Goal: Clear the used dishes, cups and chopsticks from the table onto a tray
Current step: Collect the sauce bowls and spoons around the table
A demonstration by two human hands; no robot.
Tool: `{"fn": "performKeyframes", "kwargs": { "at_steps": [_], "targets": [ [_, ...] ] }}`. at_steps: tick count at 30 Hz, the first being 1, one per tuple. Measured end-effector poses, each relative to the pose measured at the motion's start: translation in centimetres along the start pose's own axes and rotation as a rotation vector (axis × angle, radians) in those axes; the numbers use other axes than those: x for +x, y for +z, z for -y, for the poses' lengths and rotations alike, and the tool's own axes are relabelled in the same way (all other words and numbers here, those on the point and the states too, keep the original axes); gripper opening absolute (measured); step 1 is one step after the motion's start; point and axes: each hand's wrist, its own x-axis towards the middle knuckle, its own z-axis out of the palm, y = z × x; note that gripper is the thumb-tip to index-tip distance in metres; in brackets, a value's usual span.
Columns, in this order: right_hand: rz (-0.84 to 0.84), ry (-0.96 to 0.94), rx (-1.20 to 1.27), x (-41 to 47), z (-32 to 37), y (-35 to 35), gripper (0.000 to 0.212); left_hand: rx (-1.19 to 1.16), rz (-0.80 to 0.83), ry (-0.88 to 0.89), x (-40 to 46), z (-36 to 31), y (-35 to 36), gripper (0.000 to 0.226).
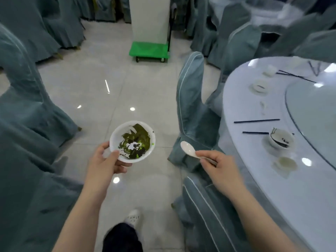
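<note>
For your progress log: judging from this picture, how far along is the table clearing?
Done: nothing shows as delivered; no tray is in view. In hand: the left hand holds a dirty bowl, the right hand a white spoon, both away from the table. Left: another bowl, chopsticks, a cup and a small dish.

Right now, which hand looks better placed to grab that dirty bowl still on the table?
Probably the right hand: it hangs on the table's side, nearer the dirty bowl. Its fingers already pinch a white spoon, though. The left hand holds the green-smeared bowl over the floor, farther away.
</note>
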Motion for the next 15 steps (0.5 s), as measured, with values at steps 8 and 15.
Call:
{"fn": "performKeyframes", "kwargs": {
  "at_steps": [8, 15],
  "targets": [
    [-0.308, 0.318, 0.068, 5.7, 0.5, 0.5, 0.033, 0.067, 0.398, 0.074, 14.5, -6.6, 7.5, 0.028],
    [-0.545, 0.548, 0.102, 6.7, -0.1, -0.3, 0.035, 0.154, 0.664, 0.074, 22.4, -10.6, 16.2, 0.029]
  ]
}}
